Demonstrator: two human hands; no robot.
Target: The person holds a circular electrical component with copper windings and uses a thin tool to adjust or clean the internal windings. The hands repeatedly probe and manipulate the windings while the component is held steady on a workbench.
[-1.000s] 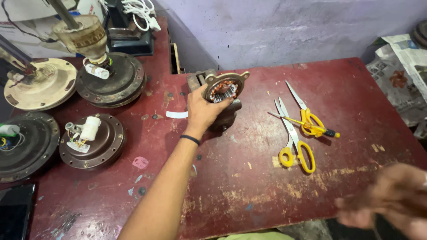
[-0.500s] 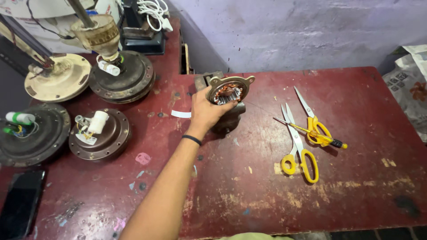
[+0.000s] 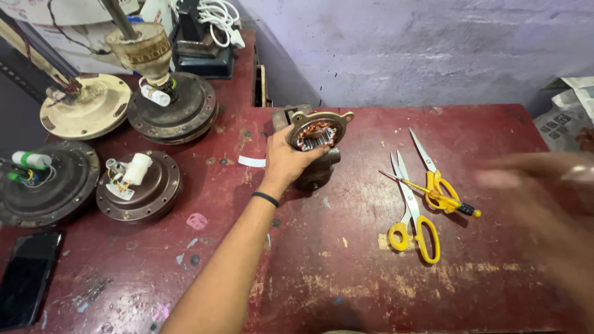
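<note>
Lying at the far left of the red surface point(image 3: 346, 278) are a phone point(image 3: 25, 278) and fan motors point(image 3: 139, 188). The left hand point(image 3: 288, 161) grips the stator point(image 3: 315, 133) at centre. Scissors point(image 3: 414, 210) follow. The right hand point(image 3: 544, 179) is blurred; its state cannot be told.

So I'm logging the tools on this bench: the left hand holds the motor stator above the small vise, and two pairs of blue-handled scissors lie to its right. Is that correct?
Not quite: the scissors' handles are yellow, not blue, as the head view shows. The left hand does hold the motor stator above the small vise, and both pairs of scissors lie to its right on the red table.
</note>
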